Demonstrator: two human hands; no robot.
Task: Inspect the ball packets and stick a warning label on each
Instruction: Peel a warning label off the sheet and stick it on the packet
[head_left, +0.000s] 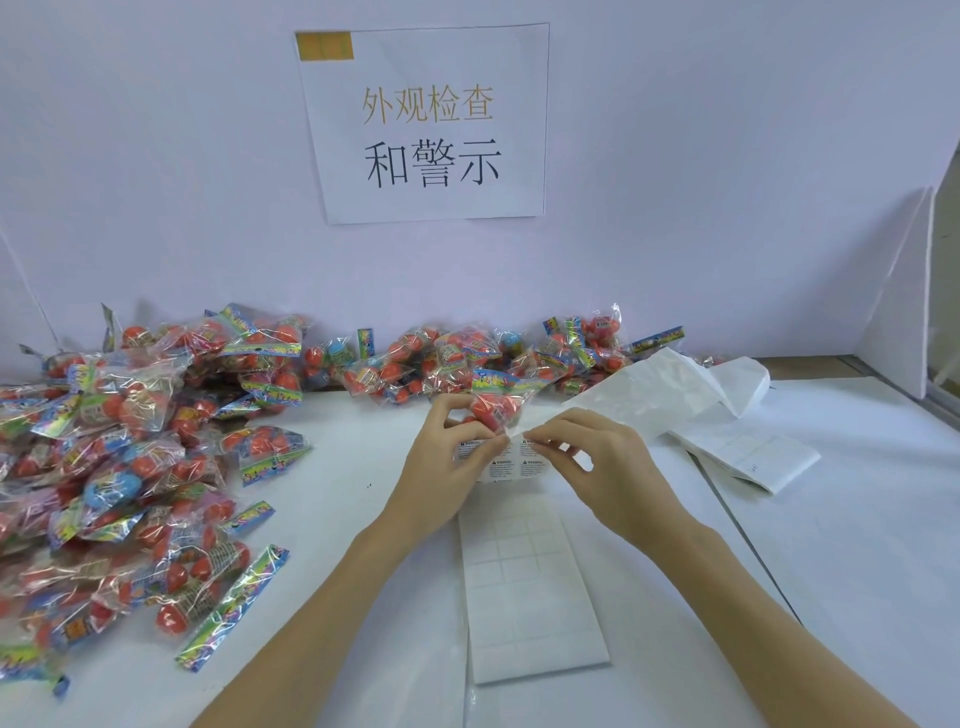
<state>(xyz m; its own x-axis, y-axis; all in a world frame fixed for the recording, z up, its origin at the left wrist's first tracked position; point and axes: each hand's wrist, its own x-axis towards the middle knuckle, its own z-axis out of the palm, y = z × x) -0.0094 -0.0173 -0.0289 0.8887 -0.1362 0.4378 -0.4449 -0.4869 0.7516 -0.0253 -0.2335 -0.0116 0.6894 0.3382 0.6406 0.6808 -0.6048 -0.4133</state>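
We are holding one ball packet (496, 400) in our left hand (447, 467), fingers curling round it, just above the label sheet (530, 571) lying on the table (337, 519). Our right hand (597, 462) is pinching a warning label (530, 460) at the sheet's far end, beside the packet. More packets are lying heaped (130, 441) at left and along the wall (156, 156).

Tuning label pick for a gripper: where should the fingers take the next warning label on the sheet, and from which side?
Probably by a free corner at the label's upper edge, coming from the far end of the label sheet. The printed labels sit there, where the right hand pinches one, while the left hand holds the ball packet. Nearer cells look already peeled.
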